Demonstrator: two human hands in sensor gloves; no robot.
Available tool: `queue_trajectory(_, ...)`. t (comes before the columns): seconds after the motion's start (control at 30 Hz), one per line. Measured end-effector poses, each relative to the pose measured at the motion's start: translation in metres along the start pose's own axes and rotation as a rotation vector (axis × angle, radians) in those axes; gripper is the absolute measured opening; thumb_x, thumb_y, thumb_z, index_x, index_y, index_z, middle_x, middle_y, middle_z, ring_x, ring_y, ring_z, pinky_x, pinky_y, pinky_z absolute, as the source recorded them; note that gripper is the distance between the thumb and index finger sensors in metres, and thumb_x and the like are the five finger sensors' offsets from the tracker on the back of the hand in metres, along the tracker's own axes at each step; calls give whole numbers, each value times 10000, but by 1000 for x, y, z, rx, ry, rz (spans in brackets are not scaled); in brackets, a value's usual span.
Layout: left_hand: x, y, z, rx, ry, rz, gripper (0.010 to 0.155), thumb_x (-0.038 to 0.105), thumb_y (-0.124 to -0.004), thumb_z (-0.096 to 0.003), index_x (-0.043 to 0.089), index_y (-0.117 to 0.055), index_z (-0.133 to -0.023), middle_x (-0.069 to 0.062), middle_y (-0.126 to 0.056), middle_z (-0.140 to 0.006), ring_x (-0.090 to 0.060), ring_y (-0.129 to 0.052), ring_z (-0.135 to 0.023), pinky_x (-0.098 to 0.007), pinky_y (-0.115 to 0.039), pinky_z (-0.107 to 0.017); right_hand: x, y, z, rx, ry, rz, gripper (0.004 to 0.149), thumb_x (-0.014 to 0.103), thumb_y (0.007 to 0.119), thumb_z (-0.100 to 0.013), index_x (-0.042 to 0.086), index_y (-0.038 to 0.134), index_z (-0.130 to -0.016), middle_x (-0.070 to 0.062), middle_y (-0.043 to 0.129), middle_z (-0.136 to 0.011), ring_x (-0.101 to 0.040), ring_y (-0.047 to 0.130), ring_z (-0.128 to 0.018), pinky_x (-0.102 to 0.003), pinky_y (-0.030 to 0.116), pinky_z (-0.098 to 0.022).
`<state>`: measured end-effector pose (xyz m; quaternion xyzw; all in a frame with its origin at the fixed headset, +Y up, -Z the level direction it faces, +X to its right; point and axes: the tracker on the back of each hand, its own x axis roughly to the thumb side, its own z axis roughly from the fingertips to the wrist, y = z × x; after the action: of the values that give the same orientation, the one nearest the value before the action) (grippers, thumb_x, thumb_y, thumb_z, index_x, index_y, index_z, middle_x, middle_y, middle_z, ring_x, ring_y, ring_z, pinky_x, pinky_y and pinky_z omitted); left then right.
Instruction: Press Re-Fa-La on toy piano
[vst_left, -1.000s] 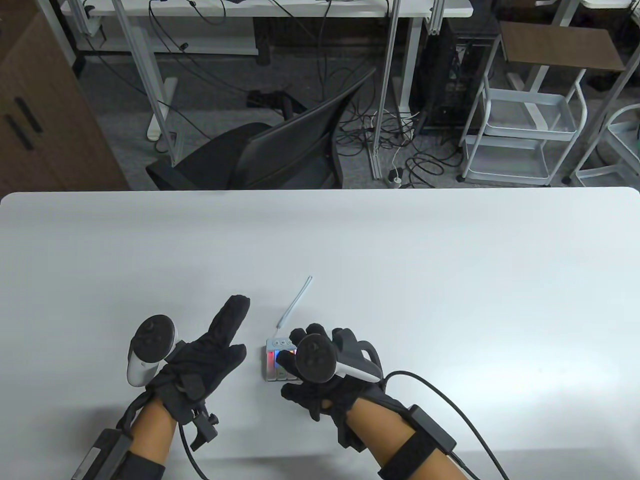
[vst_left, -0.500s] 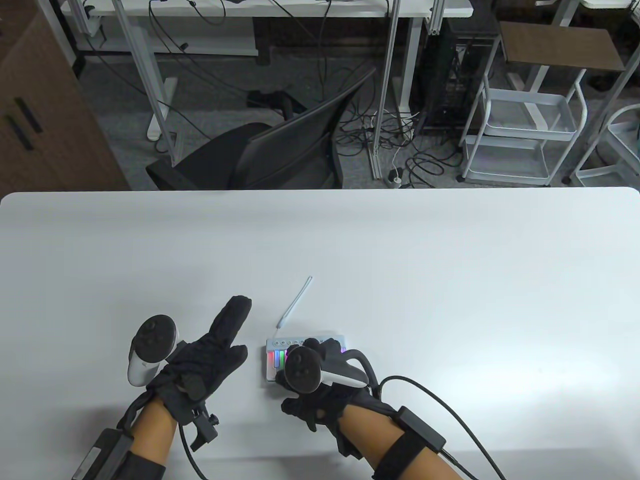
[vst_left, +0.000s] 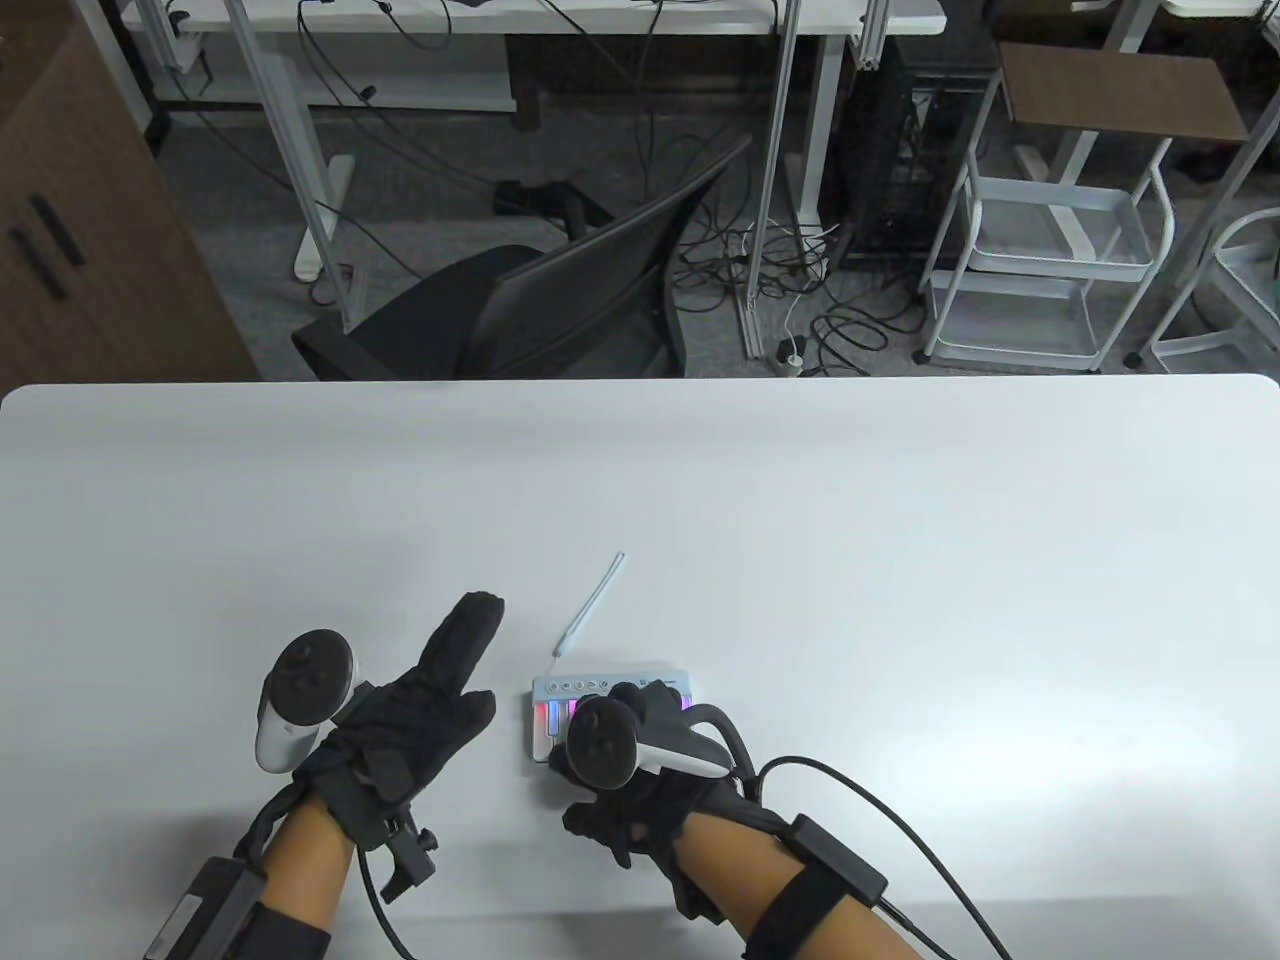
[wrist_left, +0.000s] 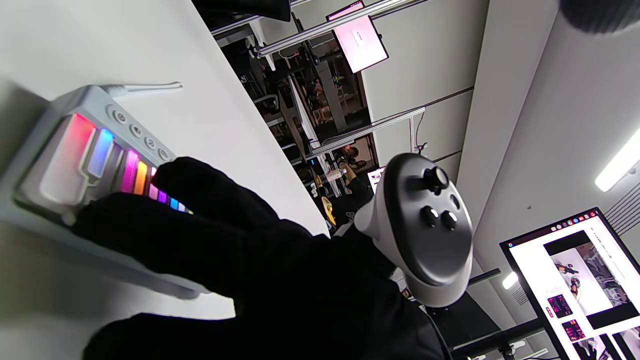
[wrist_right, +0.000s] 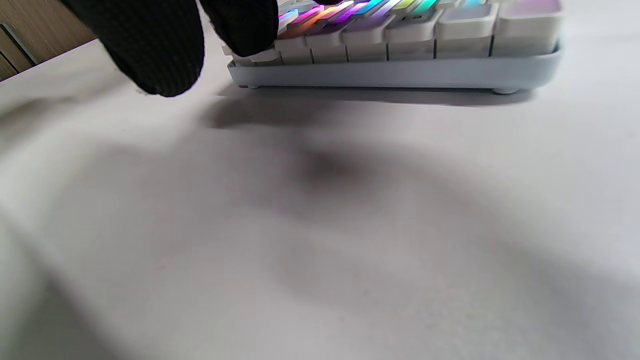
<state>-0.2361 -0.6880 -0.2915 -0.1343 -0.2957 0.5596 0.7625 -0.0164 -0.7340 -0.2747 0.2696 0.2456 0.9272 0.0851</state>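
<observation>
The toy piano (vst_left: 545, 705) is a small grey box with lit, coloured keys, near the table's front edge. My right hand (vst_left: 650, 800) lies over it, and its fingers (vst_left: 640, 698) rest on the keys; the tracker hides which keys. In the right wrist view a fingertip (wrist_right: 242, 25) presses on a key at the left end of the piano (wrist_right: 400, 60). The left wrist view shows the piano (wrist_left: 75, 150) with my right hand's fingers (wrist_left: 200, 200) on its keys. My left hand (vst_left: 420, 700) lies flat and open on the table, left of the piano, apart from it.
A thin white antenna-like strip (vst_left: 590, 610) runs from the piano's back left corner toward the far side. The white table (vst_left: 900, 560) stretches wide to the right and back. A black chair (vst_left: 560, 300) stands beyond the far edge.
My right hand has drawn back toward the front edge, uncovering the piano's back right part. The lit keys changed from red and blue, to green, to pink. My left hand has not moved.
</observation>
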Motion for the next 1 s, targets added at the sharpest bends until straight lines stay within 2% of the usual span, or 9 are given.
queue_trajectory(0.17, 0, 0, 0, -1, -1, 0, 914, 804, -632, -482, 353, -188, -1142, -35, -25, -1176, -397, 26, -1099, -704, -82, -633, 0, -1, 0, -2, -5, -5, 658, 523, 874, -486, 318, 597, -1047, -73, 302, -1150, -443, 249, -1093, -684, 186, -686)
queue_trajectory(1.0, 1, -1, -1, -6, 0, -8, 914, 802, -634, -483, 352, -188, -1142, -34, -25, -1175, -395, 27, -1099, -704, -82, -634, -21, -37, 28, -157, -12, -136, 692, 530, 871, -484, 284, 575, -1059, -85, 305, -1146, -456, 263, -1086, -685, 210, -687)
